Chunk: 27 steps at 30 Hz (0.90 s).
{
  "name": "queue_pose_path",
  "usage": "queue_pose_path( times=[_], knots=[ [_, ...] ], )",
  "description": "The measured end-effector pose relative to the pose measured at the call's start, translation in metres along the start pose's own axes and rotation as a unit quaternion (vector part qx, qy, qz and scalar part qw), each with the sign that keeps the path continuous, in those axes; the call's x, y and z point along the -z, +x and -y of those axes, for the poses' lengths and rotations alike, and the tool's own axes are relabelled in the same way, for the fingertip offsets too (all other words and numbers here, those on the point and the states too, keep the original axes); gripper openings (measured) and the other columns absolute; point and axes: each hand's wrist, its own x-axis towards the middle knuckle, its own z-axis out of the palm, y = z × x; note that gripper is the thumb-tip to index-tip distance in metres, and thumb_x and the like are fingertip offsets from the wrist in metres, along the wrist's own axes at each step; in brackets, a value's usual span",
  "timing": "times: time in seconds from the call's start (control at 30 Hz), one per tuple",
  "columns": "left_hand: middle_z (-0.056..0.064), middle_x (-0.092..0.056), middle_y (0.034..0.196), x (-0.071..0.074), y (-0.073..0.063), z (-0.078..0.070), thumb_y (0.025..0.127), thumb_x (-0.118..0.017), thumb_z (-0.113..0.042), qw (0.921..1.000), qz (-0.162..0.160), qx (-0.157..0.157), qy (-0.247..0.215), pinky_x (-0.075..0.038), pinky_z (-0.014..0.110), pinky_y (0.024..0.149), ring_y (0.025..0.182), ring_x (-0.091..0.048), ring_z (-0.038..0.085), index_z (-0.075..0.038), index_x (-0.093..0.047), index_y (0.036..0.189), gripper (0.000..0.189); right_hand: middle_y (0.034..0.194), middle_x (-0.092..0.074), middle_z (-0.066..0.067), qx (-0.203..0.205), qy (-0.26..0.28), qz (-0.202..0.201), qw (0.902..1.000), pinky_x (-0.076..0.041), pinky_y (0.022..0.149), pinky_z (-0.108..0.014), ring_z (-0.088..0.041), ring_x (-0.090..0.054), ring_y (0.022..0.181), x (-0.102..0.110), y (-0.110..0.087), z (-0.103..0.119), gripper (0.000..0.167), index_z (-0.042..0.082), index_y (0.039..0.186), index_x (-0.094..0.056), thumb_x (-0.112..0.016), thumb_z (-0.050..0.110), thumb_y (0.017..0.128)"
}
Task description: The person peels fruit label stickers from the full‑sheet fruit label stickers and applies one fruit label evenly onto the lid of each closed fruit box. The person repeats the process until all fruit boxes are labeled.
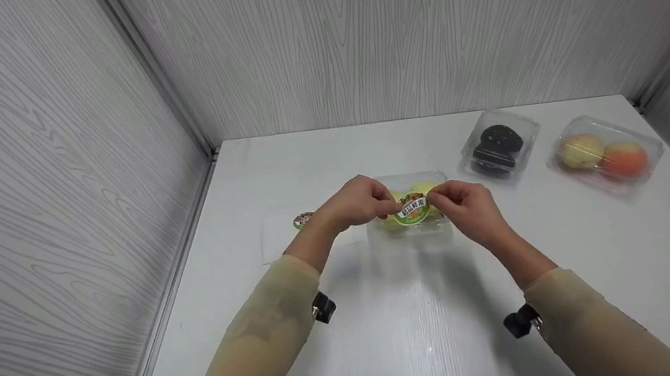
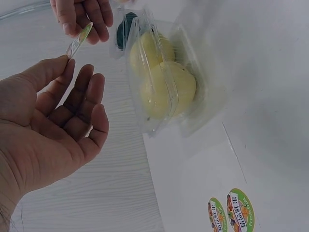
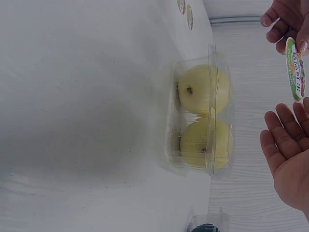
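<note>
An oval fruit sticker [image 1: 413, 209] with a green and yellow border is stretched between the two hands. My left hand [image 1: 361, 202] pinches its left edge between thumb and forefinger, the other fingers loosely bent. At the opposite edge, my right hand [image 1: 468, 208] pinches it with thumb and fingertips. Beneath the sticker, in the head view, stands a lidded clear plastic box [image 1: 407, 178]. Two round yellow fruits [image 3: 203, 90] lie side by side in that box. Both wrist views show the sticker [image 2: 79, 41] held up apart from the lid.
Left of the box lies a white sheet [image 1: 275, 244] bearing more oval stickers [image 2: 240, 210]. Farther back on the right are a clear box [image 1: 527, 124] of dark fruit and another clear box [image 1: 605, 123] with a yellowish and a red-orange fruit. Wood-grain panels [image 1: 357, 42] enclose the white table [image 1: 389, 344].
</note>
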Motion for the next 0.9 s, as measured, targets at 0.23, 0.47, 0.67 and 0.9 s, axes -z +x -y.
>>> queue_pose_path(
  times=[0.23,0.47,0.67,0.9],
  knots=[
    [0.002,-0.074,0.093,-0.004,0.001,0.002,0.101,-0.074,-0.025,0.9991,-0.042,-0.002,0.006,-0.048,0.030,0.069,0.080,-0.062,0.017,-0.002,-0.081,0.097,0.024,0.076,-0.066,0.000,-0.014,0.006,0.001,0.9999,-0.044,0.060,-0.024,-0.011,-0.055,0.069,-0.004,-0.001,0.001,0.023,0.001,0.097,-0.076,-0.072,0.023,0.103],
    [-0.002,-0.071,0.083,-0.025,0.005,0.003,0.101,-0.075,-0.029,0.9841,-0.175,0.005,-0.029,-0.049,0.030,0.068,0.071,-0.056,0.012,-0.011,-0.080,0.093,0.020,0.077,-0.062,-0.002,-0.036,0.016,-0.060,0.9974,-0.042,0.058,-0.023,-0.012,-0.052,0.069,-0.013,-0.002,0.003,0.023,0.001,0.098,-0.075,-0.069,0.023,0.104],
    [-0.001,-0.076,0.098,-0.052,0.015,0.006,0.103,-0.073,-0.029,0.9491,-0.300,-0.047,0.084,-0.055,0.033,0.086,0.095,-0.070,0.015,-0.012,-0.078,0.098,0.018,0.083,-0.069,-0.009,-0.044,-0.011,-0.104,0.9935,-0.045,0.059,-0.023,-0.017,-0.058,0.072,-0.019,-0.003,0.003,0.024,0.002,0.104,-0.075,-0.066,0.025,0.106],
    [-0.001,-0.072,0.109,-0.072,0.024,0.021,0.107,-0.065,-0.032,0.8405,-0.390,-0.126,0.354,-0.052,0.041,0.095,0.112,-0.066,0.018,-0.015,-0.071,0.099,0.020,0.115,-0.076,-0.016,0.029,-0.114,-0.118,0.9860,-0.055,0.100,-0.049,-0.032,-0.070,0.120,-0.024,-0.004,-0.001,0.018,0.001,0.107,-0.070,-0.063,0.018,0.107]
  ],
)
